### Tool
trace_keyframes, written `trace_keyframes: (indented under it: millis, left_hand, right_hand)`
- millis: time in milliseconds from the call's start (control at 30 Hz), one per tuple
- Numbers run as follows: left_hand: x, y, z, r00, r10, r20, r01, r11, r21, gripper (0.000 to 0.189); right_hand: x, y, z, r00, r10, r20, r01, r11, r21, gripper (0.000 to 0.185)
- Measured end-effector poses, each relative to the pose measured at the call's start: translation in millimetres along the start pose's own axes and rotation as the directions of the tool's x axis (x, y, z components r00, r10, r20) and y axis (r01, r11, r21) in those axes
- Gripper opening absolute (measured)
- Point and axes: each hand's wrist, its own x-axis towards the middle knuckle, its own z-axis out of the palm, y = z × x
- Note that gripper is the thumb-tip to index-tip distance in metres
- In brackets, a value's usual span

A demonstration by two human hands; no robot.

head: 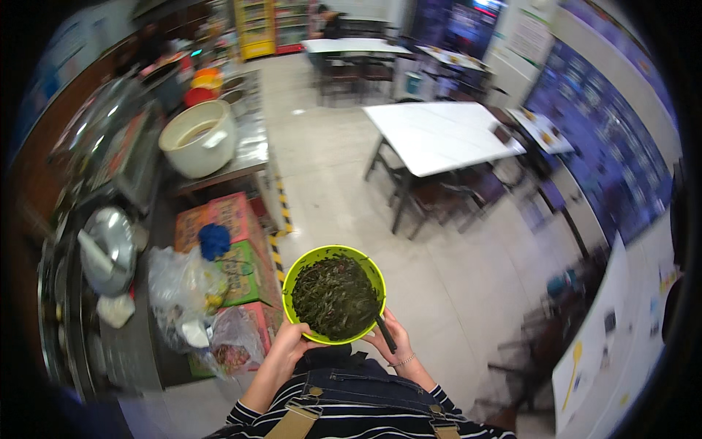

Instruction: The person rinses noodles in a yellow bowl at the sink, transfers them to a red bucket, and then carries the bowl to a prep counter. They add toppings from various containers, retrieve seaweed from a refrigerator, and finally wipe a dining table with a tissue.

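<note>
A lime-green bowl [287, 309] is held out before my body at waist height. Dark green shredded greens [334, 296], perhaps seaweed or pickled leaves, fill much of it. My left hand [293, 339] grips the rim at its lower left, thumb on the edge. On the lower right, my right hand [396, 339] supports the bowl's side. A black utensil handle [386, 335] sticks out over the rim beside that hand; whether the fingers also pinch it, I cannot tell. The utensil's other end is hidden in the greens.
Left of me, cardboard boxes [247, 269] carry plastic bags [184, 280] of food. Beyond them, a large cream pot [200, 142] sits on a metal counter [252, 131]. A white-topped table [444, 131] with stools stands ahead right. A person [330, 24] is at a far table.
</note>
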Motion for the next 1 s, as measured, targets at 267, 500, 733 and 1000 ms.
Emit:
trace_keyframes:
  millis: [267, 500, 733, 1000]
  left_hand:
    - [110.2, 68.5, 30.5, 0.931, 0.191, -0.31, -0.218, 0.974, -0.054, 0.085]
    - [254.7, 174.3, 87.9, 0.87, 0.283, -0.404, -0.291, 0.956, 0.044, 0.084]
    - [393.1, 276.5, 137.5, 0.826, 0.451, -0.34, -0.346, 0.88, 0.325, 0.089]
    - [577.7, 390.1, 156.8, 0.604, 0.651, -0.461, -0.397, 0.747, 0.534, 0.058]
  right_hand:
    - [191.5, -53.2, -13.1, 0.875, 0.38, 0.299, -0.334, 0.922, -0.195, 0.084]
    - [392.8, -124.4, 1.1, 0.885, 0.434, 0.17, -0.366, 0.872, -0.325, 0.057]
    - [560.0, -197.0, 7.2, 0.934, 0.353, 0.047, -0.33, 0.908, -0.258, 0.047]
    - [787.3, -278.7, 2.6, 0.89, 0.416, 0.184, -0.352, 0.886, -0.303, 0.051]
